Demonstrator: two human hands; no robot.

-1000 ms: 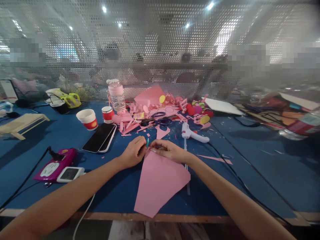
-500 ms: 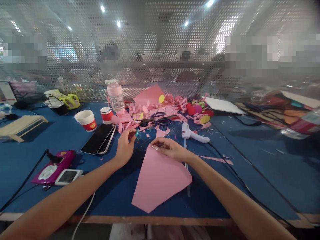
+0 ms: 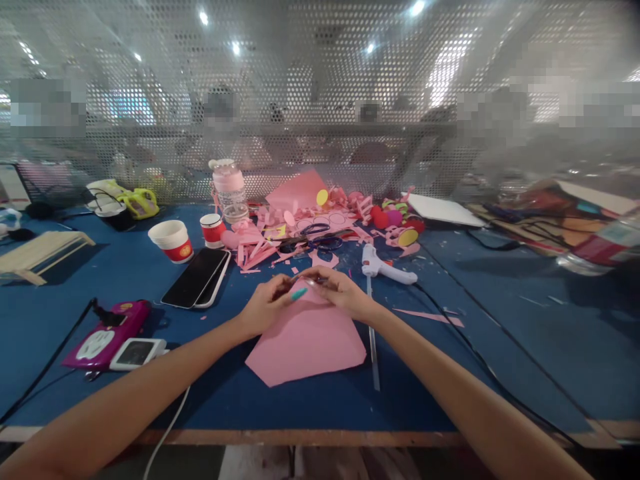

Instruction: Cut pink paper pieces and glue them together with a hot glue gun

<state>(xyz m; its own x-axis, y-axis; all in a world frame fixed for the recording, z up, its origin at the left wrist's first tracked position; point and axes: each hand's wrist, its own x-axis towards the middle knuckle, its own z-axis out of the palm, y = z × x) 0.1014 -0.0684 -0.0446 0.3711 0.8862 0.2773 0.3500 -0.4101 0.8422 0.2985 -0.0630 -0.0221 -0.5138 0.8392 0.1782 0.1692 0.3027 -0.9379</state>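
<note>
Head view: both hands (image 3: 305,297) pinching pink paper sheet's (image 3: 306,341) far tip, sheet just below.

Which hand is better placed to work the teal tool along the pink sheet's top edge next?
Left, probably. The left hand already pinches the teal tool at the pink sheet; the right hand rests on the sheet's top, steadying it.

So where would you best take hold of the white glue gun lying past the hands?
Probably by the thick handle end of the glue gun, coming from above. It lies flat on the blue table with its body stretched out to the right, the space above looks clear, and pink scraps crowd only the far left side.
</note>
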